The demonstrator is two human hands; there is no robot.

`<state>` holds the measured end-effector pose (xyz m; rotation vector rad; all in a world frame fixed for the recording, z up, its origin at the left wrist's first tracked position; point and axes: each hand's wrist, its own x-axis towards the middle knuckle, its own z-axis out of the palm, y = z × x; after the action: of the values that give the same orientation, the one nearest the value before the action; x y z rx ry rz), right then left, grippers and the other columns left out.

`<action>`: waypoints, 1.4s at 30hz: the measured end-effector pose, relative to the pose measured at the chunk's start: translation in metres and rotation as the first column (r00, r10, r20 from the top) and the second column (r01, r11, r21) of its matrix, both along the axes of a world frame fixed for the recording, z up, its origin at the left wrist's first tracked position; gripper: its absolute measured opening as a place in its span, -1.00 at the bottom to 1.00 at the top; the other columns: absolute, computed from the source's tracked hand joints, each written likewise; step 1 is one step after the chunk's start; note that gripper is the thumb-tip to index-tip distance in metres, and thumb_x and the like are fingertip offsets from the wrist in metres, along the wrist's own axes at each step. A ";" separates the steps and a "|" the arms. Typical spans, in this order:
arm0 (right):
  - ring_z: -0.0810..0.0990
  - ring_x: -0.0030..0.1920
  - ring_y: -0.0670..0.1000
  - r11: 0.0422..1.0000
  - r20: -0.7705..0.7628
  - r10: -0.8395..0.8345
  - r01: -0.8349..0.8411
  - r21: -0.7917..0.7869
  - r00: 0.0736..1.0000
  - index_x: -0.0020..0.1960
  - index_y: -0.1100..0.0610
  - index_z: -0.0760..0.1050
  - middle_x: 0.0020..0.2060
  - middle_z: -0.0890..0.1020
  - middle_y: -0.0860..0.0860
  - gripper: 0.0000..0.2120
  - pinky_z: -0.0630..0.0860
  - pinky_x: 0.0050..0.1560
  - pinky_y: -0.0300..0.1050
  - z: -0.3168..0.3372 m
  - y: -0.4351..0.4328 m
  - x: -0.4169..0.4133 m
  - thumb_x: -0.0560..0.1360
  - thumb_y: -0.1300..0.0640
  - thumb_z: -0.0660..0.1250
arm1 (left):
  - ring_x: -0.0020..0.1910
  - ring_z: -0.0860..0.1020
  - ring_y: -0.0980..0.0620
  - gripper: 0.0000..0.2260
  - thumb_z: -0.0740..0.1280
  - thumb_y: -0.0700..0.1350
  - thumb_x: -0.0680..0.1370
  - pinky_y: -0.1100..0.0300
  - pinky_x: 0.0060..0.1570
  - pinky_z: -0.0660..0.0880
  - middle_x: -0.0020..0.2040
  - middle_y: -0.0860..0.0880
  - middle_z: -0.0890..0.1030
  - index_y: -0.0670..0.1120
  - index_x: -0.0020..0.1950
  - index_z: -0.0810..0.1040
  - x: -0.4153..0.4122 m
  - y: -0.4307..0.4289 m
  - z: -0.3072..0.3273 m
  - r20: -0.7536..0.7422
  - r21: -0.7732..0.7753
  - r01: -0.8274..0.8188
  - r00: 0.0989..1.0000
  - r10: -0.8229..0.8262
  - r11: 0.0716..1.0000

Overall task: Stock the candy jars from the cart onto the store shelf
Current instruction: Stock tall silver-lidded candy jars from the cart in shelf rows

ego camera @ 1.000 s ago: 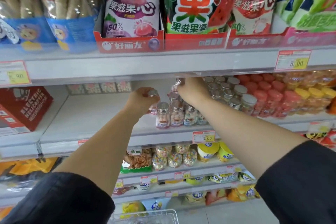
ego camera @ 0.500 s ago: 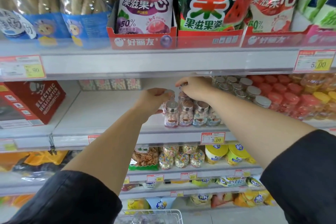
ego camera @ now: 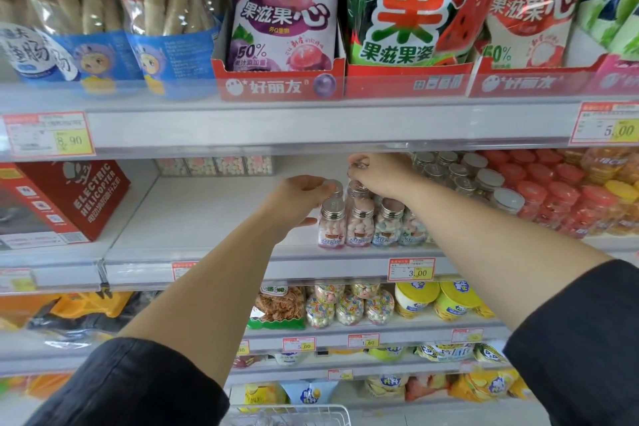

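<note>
Left hand [ego camera: 294, 204] seemingly grips candy jar [ego camera: 333, 187] at its fingertips.

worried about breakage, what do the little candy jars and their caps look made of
The candy jars look clear and glossy, likely plastic though glass can't be ruled out; sweets show through. Their caps are shiny silver, metal or metallised plastic, catching bright highlights.

A grocery shop: tiered shelves [ego camera: 207, 124] with price tags [ego camera: 411, 269] on their edges, packaged snack bags [ego camera: 283, 21] at 12 o'clock, wire cart [ego camera: 294, 407] at 6 o'clock.
</note>
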<state>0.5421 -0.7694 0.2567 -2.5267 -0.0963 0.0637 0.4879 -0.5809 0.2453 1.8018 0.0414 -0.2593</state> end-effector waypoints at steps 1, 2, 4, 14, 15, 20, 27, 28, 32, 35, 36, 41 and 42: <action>0.51 0.28 0.05 1.000 -0.004 0.007 -0.007 0.009 1.000 0.09 -0.23 0.51 0.22 0.60 -0.12 -0.83 0.24 0.46 0.19 0.000 0.000 0.001 0.52 -0.09 0.24 | 0.14 0.60 0.05 -0.84 0.42 0.09 0.53 0.04 0.11 0.61 0.08 0.04 0.68 0.10 0.07 0.62 0.000 0.000 0.000 -0.001 0.001 0.001 1.000 -0.001 1.000; 0.51 0.29 0.04 1.000 -0.010 0.018 -0.017 0.025 1.000 0.05 -0.23 0.49 0.21 0.61 -0.13 -0.87 0.21 0.47 0.19 0.001 0.001 0.002 0.53 -0.07 0.25 | 0.15 0.60 0.05 -0.84 0.42 0.09 0.53 0.04 0.11 0.61 0.08 0.04 0.68 0.09 0.07 0.62 -0.001 0.001 0.000 -0.002 0.002 0.000 1.000 0.000 1.000; 0.50 0.29 0.03 0.998 -0.013 0.041 -0.041 0.049 0.999 0.04 -0.21 0.46 0.17 0.61 -0.13 -0.90 0.19 0.48 0.18 0.001 0.001 0.003 0.55 -0.03 0.25 | 0.14 0.60 0.05 -0.86 0.42 0.08 0.53 0.02 0.12 0.60 0.09 0.04 0.68 0.10 0.06 0.62 -0.002 0.001 0.001 -0.004 0.001 0.001 1.000 -0.001 1.000; 0.44 0.39 0.06 0.997 0.006 0.072 -0.072 -0.007 0.997 0.33 -0.07 0.50 0.33 0.55 -0.07 -0.68 0.12 0.51 0.20 0.007 0.001 -0.010 0.63 0.00 0.14 | 0.20 0.55 0.01 -0.77 0.33 0.07 0.60 0.07 0.11 0.58 0.15 0.01 0.63 0.05 0.22 0.58 -0.015 -0.001 0.006 0.020 0.037 -0.021 1.000 0.021 0.999; 0.43 0.40 0.06 0.997 0.029 0.073 -0.073 -0.020 0.997 0.34 -0.07 0.49 0.34 0.54 -0.06 -0.67 0.10 0.51 0.23 0.008 0.001 -0.015 0.63 0.00 0.13 | 0.20 0.54 0.00 -0.74 0.31 0.05 0.61 0.06 0.12 0.57 0.16 0.01 0.62 0.02 0.27 0.56 -0.019 -0.001 0.007 0.029 0.044 -0.024 0.999 0.023 0.999; 0.56 -0.01 -0.13 0.993 0.214 0.084 -0.066 -0.093 0.973 0.42 0.01 0.43 0.29 0.58 -0.01 -0.65 0.27 0.45 0.21 0.021 0.002 -0.072 0.66 0.05 0.13 | 0.21 0.52 0.04 -0.70 0.26 0.01 0.64 0.01 0.26 0.51 0.20 0.06 0.56 0.02 0.36 0.51 -0.041 0.011 0.004 0.148 0.100 -0.074 0.987 0.059 0.992; 0.49 0.25 -0.06 0.985 0.483 0.170 -0.165 -0.054 0.859 0.24 0.06 0.59 0.17 0.61 -0.11 -0.75 0.24 0.41 -0.01 -0.002 0.016 -0.184 0.61 0.17 0.27 | 0.07 0.59 0.25 -0.79 0.26 -0.11 0.64 0.32 0.06 0.53 0.07 0.23 0.64 0.23 0.09 0.53 -0.141 0.061 -0.008 0.340 0.134 -0.075 0.940 0.025 0.988; 0.48 0.19 -0.13 0.977 0.462 0.194 -0.213 -0.012 0.865 0.22 0.05 0.61 0.11 0.60 -0.15 -0.76 0.30 0.33 -0.15 -0.011 0.022 -0.204 0.60 0.18 0.28 | 0.04 0.60 0.26 -0.80 0.27 -0.12 0.64 0.36 0.03 0.54 0.05 0.23 0.65 0.21 0.10 0.54 -0.157 0.071 -0.018 0.322 0.143 -0.068 0.947 0.019 0.987; 0.57 -0.04 -0.25 0.927 0.170 0.336 -0.358 0.115 0.926 0.10 -0.01 0.65 -0.11 0.64 -0.24 -0.84 0.45 0.02 -0.33 -0.073 0.051 -0.260 0.57 0.15 0.35 | -0.06 0.62 0.24 -0.84 0.30 -0.11 0.63 0.48 -0.16 0.50 0.00 0.13 0.67 0.10 0.16 0.58 -0.219 0.110 -0.075 0.141 0.193 -0.111 0.986 0.084 0.975; 0.62 -0.04 -0.27 0.909 -0.109 0.406 -0.390 0.147 0.907 0.06 -0.04 0.66 -0.10 0.68 -0.23 -0.85 0.51 0.00 -0.29 -0.143 0.066 -0.279 0.55 0.14 0.38 | -0.09 0.62 0.27 -0.82 0.32 -0.15 0.61 0.47 -0.15 0.46 -0.04 0.16 0.68 0.15 0.05 0.59 -0.258 0.136 -0.127 0.030 0.228 -0.195 0.981 0.193 0.954; 0.61 -0.03 -0.28 0.908 -0.198 0.416 -0.392 0.152 0.888 0.06 -0.06 0.66 -0.09 0.68 -0.23 -0.85 0.50 0.00 -0.29 -0.164 0.070 -0.284 0.54 0.12 0.38 | -0.09 0.62 0.26 -0.80 0.33 -0.17 0.60 0.46 -0.14 0.46 -0.03 0.17 0.68 0.16 0.03 0.59 -0.271 0.143 -0.145 0.001 0.248 -0.219 0.974 0.226 0.944; 0.63 -0.06 -0.18 0.925 -0.483 0.376 -0.351 0.146 0.791 0.11 0.00 0.64 -0.05 0.69 -0.10 -0.84 0.49 -0.02 -0.30 -0.264 0.075 -0.304 0.56 0.12 0.37 | -0.06 0.64 0.14 -0.83 0.33 -0.18 0.60 0.33 -0.13 0.48 -0.03 0.11 0.69 0.08 0.08 0.60 -0.330 0.156 -0.235 -0.197 0.326 -0.285 0.912 0.360 0.901; 0.63 -0.03 -0.16 0.929 -0.519 0.362 -0.344 0.135 0.774 0.12 0.01 0.64 -0.04 0.69 -0.10 -0.83 0.50 0.01 -0.29 -0.283 0.075 -0.307 0.56 0.12 0.36 | -0.05 0.64 0.13 -0.83 0.32 -0.18 0.60 0.31 -0.13 0.49 -0.02 0.09 0.69 0.08 0.09 0.59 -0.340 0.157 -0.253 -0.235 0.337 -0.282 0.899 0.370 0.899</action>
<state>0.2346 -0.6943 -0.0258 -2.3266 -0.3415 0.9112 0.1483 -0.4242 -0.0073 2.0013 0.6237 -0.2854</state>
